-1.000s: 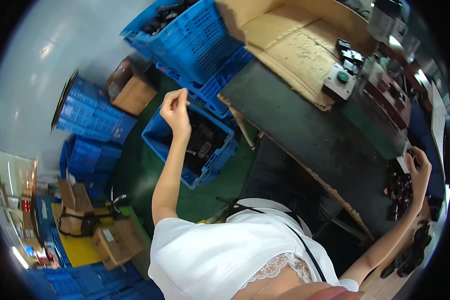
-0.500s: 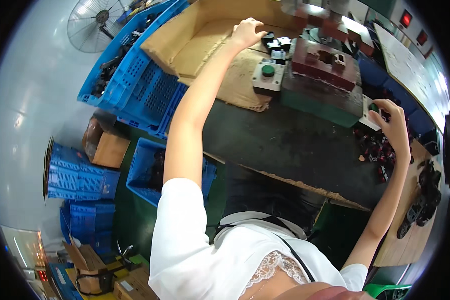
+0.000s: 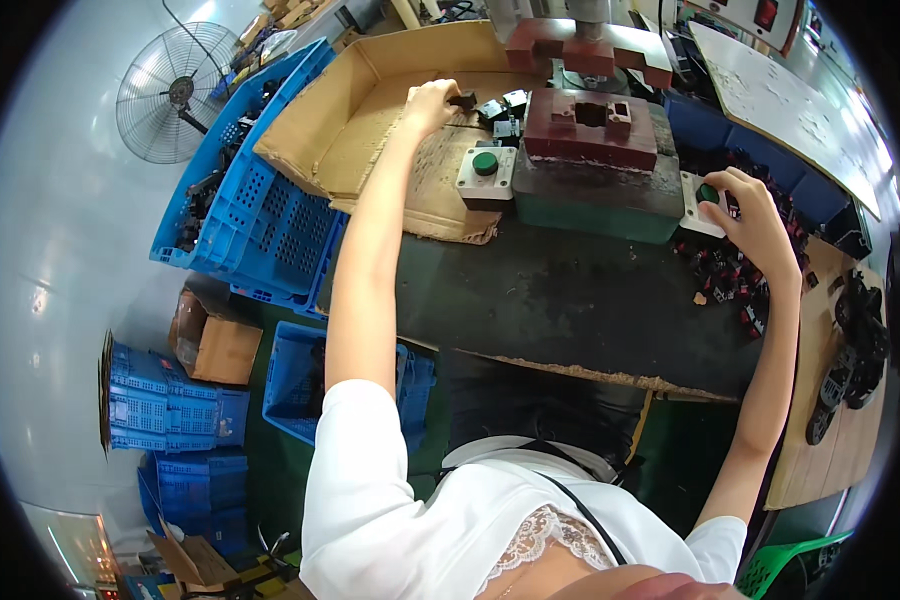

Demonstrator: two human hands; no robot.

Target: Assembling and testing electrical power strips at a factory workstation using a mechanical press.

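Note:
My left hand point(image 3: 432, 108) reaches over the flattened edge of an open cardboard box. Its fingers are closed on a small black part point(image 3: 464, 100), largely hidden by the fingertips. Just right of it lie several small black-and-silver parts point(image 3: 507, 129). A white button box with a green push button point(image 3: 485, 163) stands below them. My right hand point(image 3: 758, 220) is at a second white button box point(image 3: 697, 212), thumb and fingers curled around its green push button point(image 3: 707, 194). Between the two boxes stands a press with a dark red fixture point(image 3: 592, 145) on a green base.
The press's dark red upper block point(image 3: 590, 52) hangs above the fixture. Small black and red parts point(image 3: 740, 275) lie heaped beneath my right hand. Blue crates point(image 3: 280, 215) and a cardboard box point(image 3: 370, 110) sit at the left. A fan point(image 3: 178, 92) stands far left.
The view has shifted, so the bench appears farther left and lower. My left hand has drawn slightly away from the loose parts with a black part at its fingertips. My right hand stays at the button.

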